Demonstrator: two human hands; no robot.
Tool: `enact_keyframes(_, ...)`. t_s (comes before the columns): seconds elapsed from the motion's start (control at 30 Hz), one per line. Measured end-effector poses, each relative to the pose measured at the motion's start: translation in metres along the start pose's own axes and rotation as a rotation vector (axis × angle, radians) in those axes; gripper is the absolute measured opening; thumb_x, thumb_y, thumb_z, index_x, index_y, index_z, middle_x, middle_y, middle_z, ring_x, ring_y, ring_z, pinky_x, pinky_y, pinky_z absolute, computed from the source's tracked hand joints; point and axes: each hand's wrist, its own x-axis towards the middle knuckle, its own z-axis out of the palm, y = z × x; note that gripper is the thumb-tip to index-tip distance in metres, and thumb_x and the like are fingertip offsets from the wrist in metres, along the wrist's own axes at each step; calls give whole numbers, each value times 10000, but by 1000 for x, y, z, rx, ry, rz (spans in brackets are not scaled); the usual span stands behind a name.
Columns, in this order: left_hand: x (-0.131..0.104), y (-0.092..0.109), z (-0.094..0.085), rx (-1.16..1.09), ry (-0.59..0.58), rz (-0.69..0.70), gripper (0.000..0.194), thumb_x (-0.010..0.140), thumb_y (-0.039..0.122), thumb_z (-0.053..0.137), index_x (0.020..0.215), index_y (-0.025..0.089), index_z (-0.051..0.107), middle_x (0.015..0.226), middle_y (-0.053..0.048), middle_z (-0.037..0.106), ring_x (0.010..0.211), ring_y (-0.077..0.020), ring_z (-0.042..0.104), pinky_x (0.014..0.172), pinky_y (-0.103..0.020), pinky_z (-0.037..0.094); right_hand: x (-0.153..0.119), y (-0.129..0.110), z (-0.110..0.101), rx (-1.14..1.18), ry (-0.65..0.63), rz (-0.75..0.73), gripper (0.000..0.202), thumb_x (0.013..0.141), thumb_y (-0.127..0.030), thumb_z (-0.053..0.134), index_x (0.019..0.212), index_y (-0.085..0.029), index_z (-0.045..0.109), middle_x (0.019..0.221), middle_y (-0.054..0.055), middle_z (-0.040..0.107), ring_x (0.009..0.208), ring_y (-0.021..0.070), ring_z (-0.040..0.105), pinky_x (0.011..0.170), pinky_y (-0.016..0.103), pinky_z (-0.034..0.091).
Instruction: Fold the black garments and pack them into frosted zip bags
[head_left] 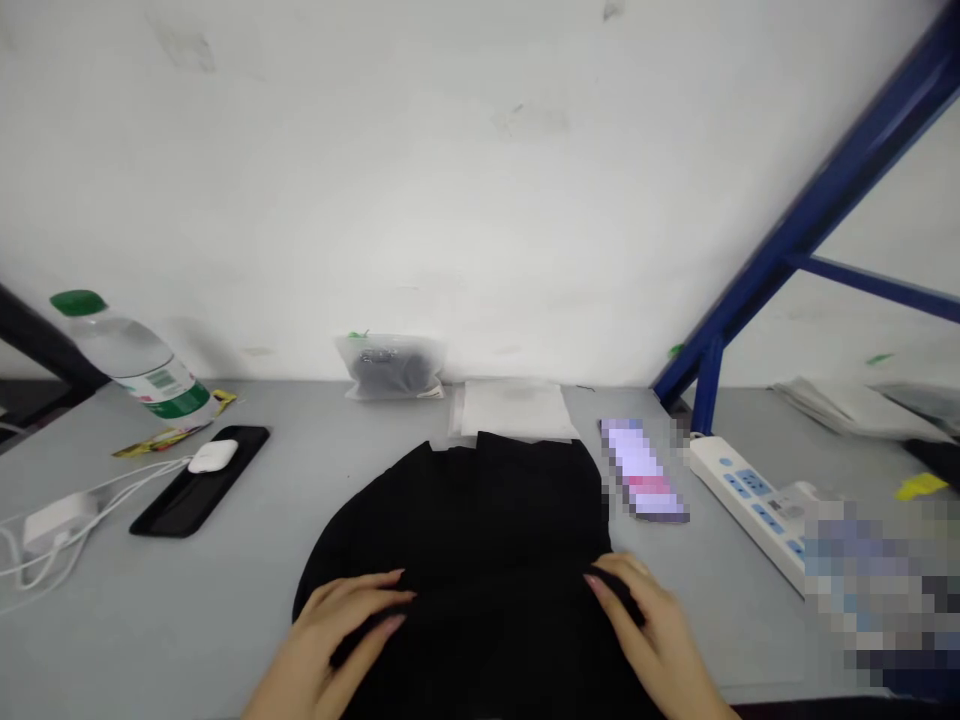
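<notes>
A black fabric garment (480, 540) lies spread on the grey, flat worktop (255, 590), centred in the head view and running off its lower edge; its far edge is uneven, with a raised corner near the middle. The left hand (337, 635) rests on the left part of the garment, palm down, with its fingers (371, 598) pointing inward across the cloth. The thumb and fingers of this hand are slightly parted, and black cloth is visible in the space between them; whether they pinch any of it cannot be determined. The right hand (652, 625) is positioned at the right side of the garment. Its thumb and fingers (619, 565) are parted in a partial curl, with the tips touching the cloth near its right edge and a portion of black fabric showing between thumb and forefinger; the firmness of the hold cannot be determined. The main expanse of cloth lies between the two sets of fingers and extends beyond them toward the white wall (450, 180). Just beyond the far edge of the garment is a flat white packet in clear plastic (517, 408); to the left of the packet stands a frosted plastic pouch with dark contents (394, 368). To the right of the garment lies a phone with a lit, pixelated screen (641, 470), near a white power strip with blue sockets (750, 505).
</notes>
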Motion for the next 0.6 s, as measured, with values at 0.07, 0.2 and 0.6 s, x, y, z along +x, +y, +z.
enact_keyframes(0.07, 8, 1, 0, -1, 79, -94, 248, 916, 478, 547, 989, 334, 735, 999, -22, 751, 934, -244, 702, 805, -365, 589, 5, -4, 6, -39, 66, 40, 285, 972, -405, 474, 772, -249, 605, 768, 69, 640, 738, 251, 642, 652, 377, 562)
enact_keyframes(0.2, 22, 3, 7, 111, 189, -149, 436, 889, 606, 512, 664, 248, 616, 610, 7, 584, 583, -190, 581, 667, -344, 518, 8, -6, 13, -186, 117, 45, 389, 970, -446, 463, 634, -256, 421, 647, 28, 513, 663, 240, 538, 591, 375, 487)
enact_keyframes(0.6, 21, 27, 22, 318, 330, 103, 313, 951, 359, 478, 1233, 268, 581, 1232, -91, 669, 1172, -306, 599, 965, -492, 464, 8, -23, 20, -497, 219, -141, 406, 958, -372, 473, 1314, -179, 505, 1339, 207, 550, 1190, 409, 531, 919, 607, 462)
